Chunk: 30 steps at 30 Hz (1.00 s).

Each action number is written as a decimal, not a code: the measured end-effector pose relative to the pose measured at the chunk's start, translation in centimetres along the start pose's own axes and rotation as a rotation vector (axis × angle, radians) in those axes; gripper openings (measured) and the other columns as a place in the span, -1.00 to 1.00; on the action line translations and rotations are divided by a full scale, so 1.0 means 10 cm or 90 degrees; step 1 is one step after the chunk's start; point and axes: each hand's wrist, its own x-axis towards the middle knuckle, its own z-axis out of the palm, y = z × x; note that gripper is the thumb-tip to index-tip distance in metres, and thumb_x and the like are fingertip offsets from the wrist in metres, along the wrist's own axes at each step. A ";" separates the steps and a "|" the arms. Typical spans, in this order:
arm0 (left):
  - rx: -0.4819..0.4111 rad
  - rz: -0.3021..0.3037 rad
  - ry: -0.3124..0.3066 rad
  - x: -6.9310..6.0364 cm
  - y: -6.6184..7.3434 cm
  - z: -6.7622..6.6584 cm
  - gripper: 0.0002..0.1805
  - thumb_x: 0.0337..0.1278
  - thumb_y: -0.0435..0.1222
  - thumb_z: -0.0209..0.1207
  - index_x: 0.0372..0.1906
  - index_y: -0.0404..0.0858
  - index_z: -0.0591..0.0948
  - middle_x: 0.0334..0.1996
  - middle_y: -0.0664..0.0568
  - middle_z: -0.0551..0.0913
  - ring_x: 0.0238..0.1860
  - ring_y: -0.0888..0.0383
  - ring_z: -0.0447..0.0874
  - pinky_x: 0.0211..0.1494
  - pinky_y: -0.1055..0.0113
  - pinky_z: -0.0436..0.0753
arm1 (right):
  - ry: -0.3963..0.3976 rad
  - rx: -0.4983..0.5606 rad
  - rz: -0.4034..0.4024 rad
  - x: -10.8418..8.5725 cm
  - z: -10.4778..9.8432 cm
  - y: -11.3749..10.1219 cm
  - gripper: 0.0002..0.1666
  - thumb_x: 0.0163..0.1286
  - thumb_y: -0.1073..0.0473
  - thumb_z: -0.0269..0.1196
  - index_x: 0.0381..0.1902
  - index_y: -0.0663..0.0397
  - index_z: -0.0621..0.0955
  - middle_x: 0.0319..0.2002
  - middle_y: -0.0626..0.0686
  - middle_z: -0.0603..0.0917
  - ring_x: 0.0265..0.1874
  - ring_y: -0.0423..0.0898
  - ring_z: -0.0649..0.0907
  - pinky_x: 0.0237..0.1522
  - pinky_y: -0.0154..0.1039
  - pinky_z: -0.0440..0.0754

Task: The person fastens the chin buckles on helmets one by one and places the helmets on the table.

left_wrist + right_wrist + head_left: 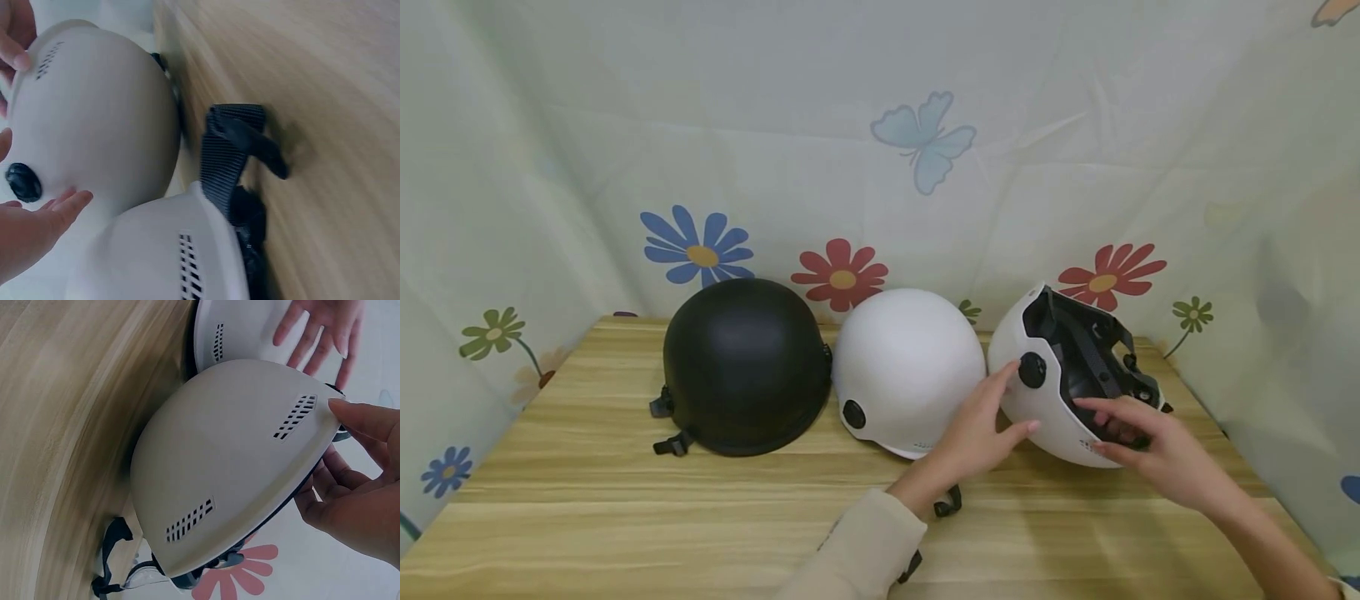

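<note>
At the right of the head view a white helmet (pixel 1037 417) lies tipped, its dark inside facing up and right. The right hand (pixel 1176 458) pinches its front rim, thumb outside and fingers inside; the right wrist view shows this hand (pixel 365 481) on the helmet's (pixel 231 456) edge. My left hand (pixel 973 433), fingers extended, is at the helmet's left side by the round black knob (pixel 1032 370). In the left wrist view that hand (pixel 34 234) lies beside the shell (pixel 106 119); whether it touches is unclear.
A second white helmet (pixel 910 358) stands dome up in the middle, against the tipped one. Left of it is a black helmet (pixel 745 367) with buckles at its side. Straps (pixel 950 502) lie on the wooden table (pixel 625 533). A flowered cloth (pixel 775 167) hangs behind.
</note>
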 end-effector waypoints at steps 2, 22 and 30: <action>-0.004 0.003 0.007 0.01 0.02 0.00 -0.25 0.16 -0.13 0.15 0.40 -0.11 0.08 0.26 -0.03 0.27 0.21 0.14 0.31 0.22 0.29 0.31 | -0.001 -0.011 -0.017 -0.01 0.02 0.01 -0.39 -0.13 0.50 0.39 -0.03 0.10 0.59 -0.39 -0.14 0.49 -0.46 -0.28 0.43 -0.48 -0.45 0.44; -0.007 0.004 0.028 0.07 0.04 -0.05 -0.36 0.18 -0.16 0.14 0.35 -0.12 0.22 0.21 -0.06 0.28 0.08 0.09 0.42 0.08 0.37 0.42 | 0.003 0.001 0.003 -0.05 0.13 0.02 -0.40 -0.15 0.46 0.41 -0.05 0.08 0.60 -0.38 -0.16 0.51 -0.43 -0.28 0.45 -0.41 -0.47 0.41; 0.006 -0.037 0.035 0.09 0.04 -0.04 -0.34 0.14 -0.08 0.17 0.33 -0.07 0.26 -0.01 -0.02 0.37 -0.12 0.15 0.42 -0.15 0.45 0.44 | -0.016 0.019 0.065 -0.08 0.17 0.03 -0.48 -0.06 0.38 0.41 -0.05 0.12 0.60 -0.38 -0.13 0.51 -0.42 -0.26 0.44 -0.42 -0.41 0.44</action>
